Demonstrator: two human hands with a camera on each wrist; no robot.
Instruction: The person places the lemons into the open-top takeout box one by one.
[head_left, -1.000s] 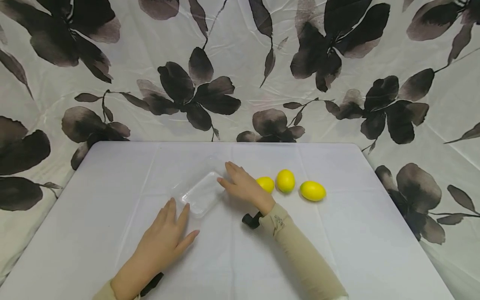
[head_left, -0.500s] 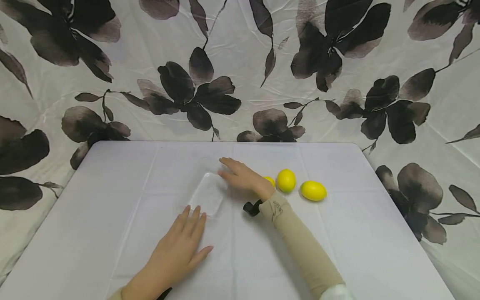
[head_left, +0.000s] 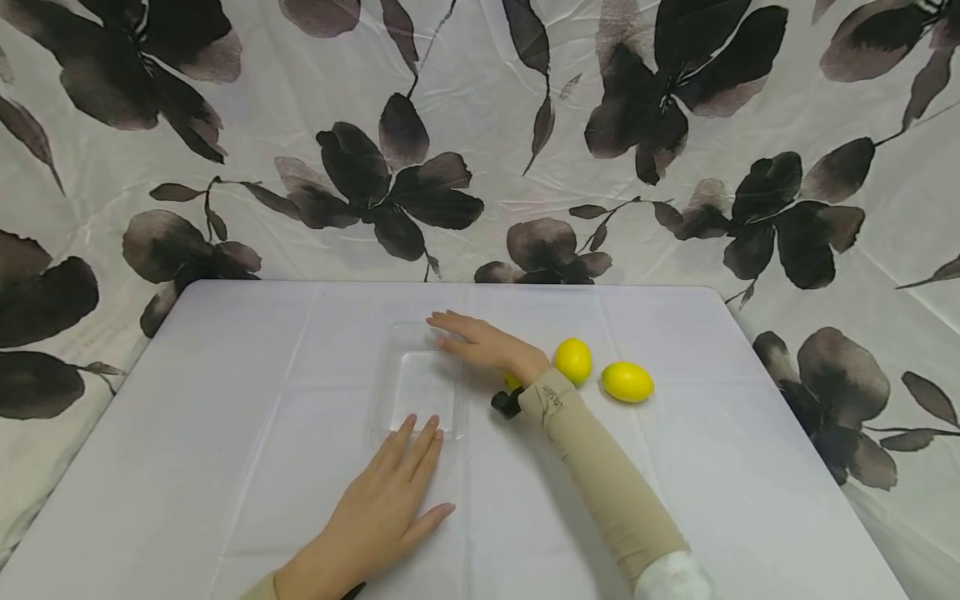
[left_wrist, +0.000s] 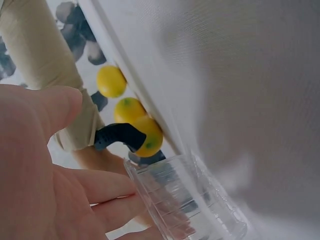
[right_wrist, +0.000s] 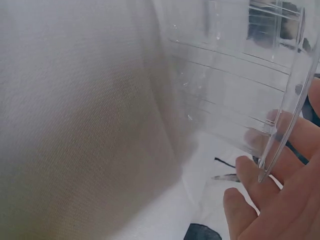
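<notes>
On the tabletop (head_left: pixel 187 467), turns clear box (head_left: pixel 429 387) from slanting to nearly straight, leaving little skew, left hand (head_left: pixel 386 504) at near end, right hand (head_left: pixel 489 343) at far corner, fingers extended.

Honestly can't read any text, numbers or brands here, closest thing is a tiny dark squiggly mark (head_left: pixel 552 402) on the beige right sleeve (head_left: pixel 603 471), way too small for me to make out.

Container (head_left: pixel 427 387) on the tabletop (head_left: pixel 187 467), left hand (head_left: pixel 386 504) at its near edge, right hand (head_left: pixel 489 343) at its far-right corner, three lemons (head_left: pixel 572 361) to the right, cloth backdrop (head_left: pixel 525 100) behind the tabletop
</notes>
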